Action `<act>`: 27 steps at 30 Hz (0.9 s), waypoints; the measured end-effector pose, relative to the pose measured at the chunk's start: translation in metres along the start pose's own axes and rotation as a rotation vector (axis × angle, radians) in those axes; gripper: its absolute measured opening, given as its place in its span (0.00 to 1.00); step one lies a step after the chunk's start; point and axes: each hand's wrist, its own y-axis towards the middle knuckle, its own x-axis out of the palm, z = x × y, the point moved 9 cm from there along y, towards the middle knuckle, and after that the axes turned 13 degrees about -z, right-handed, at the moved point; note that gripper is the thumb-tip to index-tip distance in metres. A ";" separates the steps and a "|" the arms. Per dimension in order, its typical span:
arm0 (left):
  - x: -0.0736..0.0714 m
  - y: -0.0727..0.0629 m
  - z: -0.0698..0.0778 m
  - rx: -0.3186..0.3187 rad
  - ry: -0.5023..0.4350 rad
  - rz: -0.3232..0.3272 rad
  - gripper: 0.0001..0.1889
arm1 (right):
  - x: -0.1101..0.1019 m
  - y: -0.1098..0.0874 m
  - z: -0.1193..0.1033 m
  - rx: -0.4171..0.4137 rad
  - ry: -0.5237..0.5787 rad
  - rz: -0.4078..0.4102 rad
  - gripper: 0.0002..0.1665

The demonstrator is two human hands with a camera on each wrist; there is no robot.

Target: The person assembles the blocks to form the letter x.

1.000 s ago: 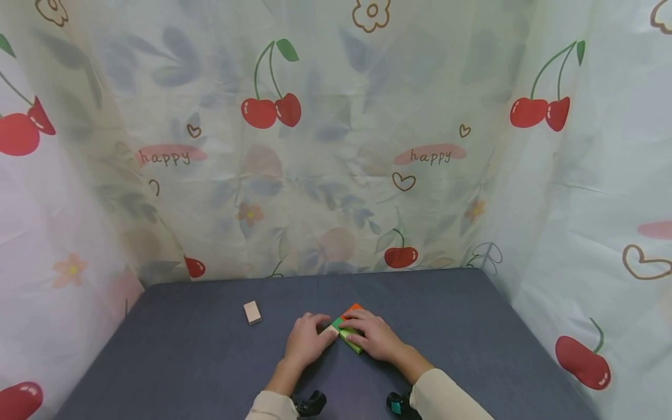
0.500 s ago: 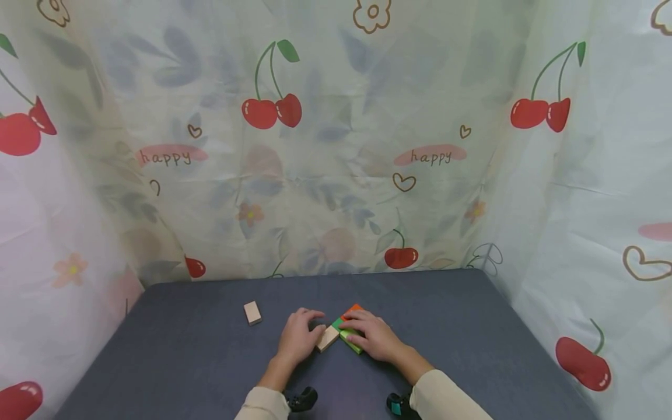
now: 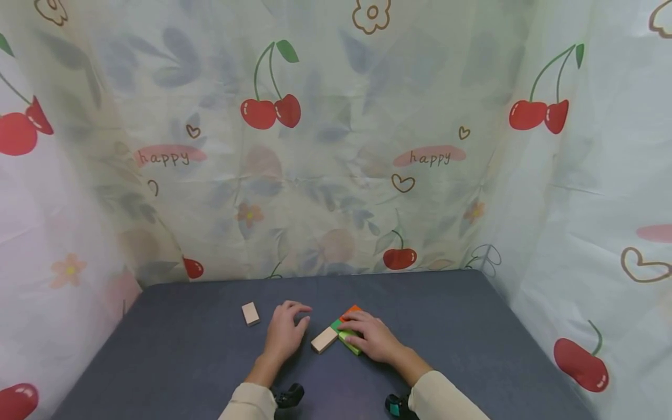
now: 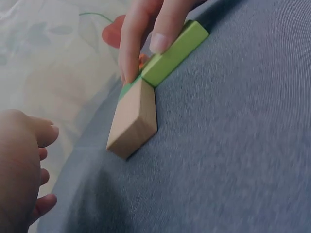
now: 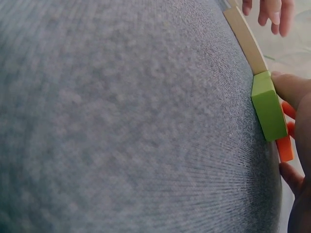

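My left hand (image 3: pixel 284 330) hovers left of a plain wooden block (image 3: pixel 324 339), apart from it, fingers loosely bent and holding nothing. My right hand (image 3: pixel 374 336) rests on a group of coloured blocks. Its thumb (image 4: pixel 163 41) presses on a light green block (image 4: pixel 175 53); a finger (image 4: pixel 130 63) touches the dark green block (image 4: pixel 127 90). Behind the fingers lies an orange block (image 3: pixel 354 308), partly hidden. In the left wrist view the plain block meets the dark green and light green blocks at one corner.
Another plain wooden block (image 3: pixel 251 314) lies by itself further left on the dark grey table (image 3: pixel 184 350). Printed curtains (image 3: pixel 325 146) stand behind the table and along both sides. A dark device sits at each wrist.
My left hand has let go of the plain block and drawn away to the left, leaving the block against the others. The right hand has stayed in place on the coloured blocks.
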 end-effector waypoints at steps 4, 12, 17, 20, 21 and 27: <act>-0.005 -0.002 -0.004 0.008 0.040 0.020 0.07 | 0.001 0.000 0.000 0.002 -0.012 -0.001 0.19; -0.010 -0.001 -0.006 0.065 0.234 -0.023 0.10 | 0.000 -0.001 -0.001 -0.002 -0.009 0.002 0.19; -0.013 -0.002 -0.013 0.093 0.322 -0.070 0.13 | 0.000 -0.001 0.000 -0.006 -0.006 -0.002 0.19; -0.018 -0.003 -0.019 0.097 0.344 -0.091 0.14 | 0.001 -0.001 0.000 -0.006 -0.001 -0.007 0.20; -0.019 -0.003 -0.021 0.093 0.351 -0.103 0.15 | 0.001 -0.001 0.000 -0.005 0.001 -0.009 0.20; -0.026 0.000 -0.038 0.056 0.412 -0.202 0.26 | 0.001 -0.001 0.000 0.008 0.005 -0.013 0.19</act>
